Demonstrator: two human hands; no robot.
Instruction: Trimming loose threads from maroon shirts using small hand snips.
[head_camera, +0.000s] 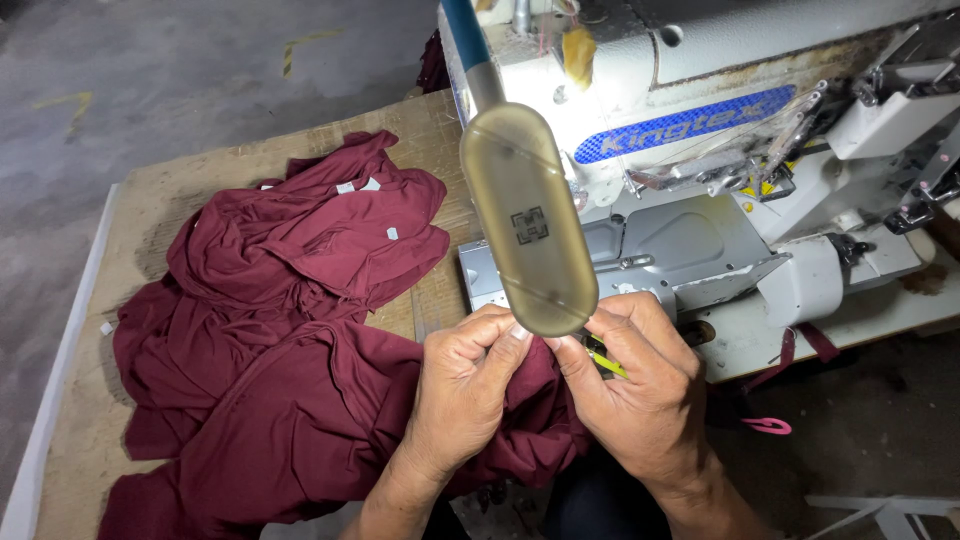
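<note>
Both hands, left hand (462, 392) and right hand (640, 385), pinch the maroon cloth (300, 420) closed; the lamp (527, 222) blocking view may cause a slip.

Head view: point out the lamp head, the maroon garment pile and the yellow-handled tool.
lamp head (528, 225), head view, middle of its translucent cover.
maroon garment pile (290, 330), head view, centre folds on the wooden table.
yellow-handled tool (606, 363), head view, yellow strip showing inside the right hand (640, 385).
</note>
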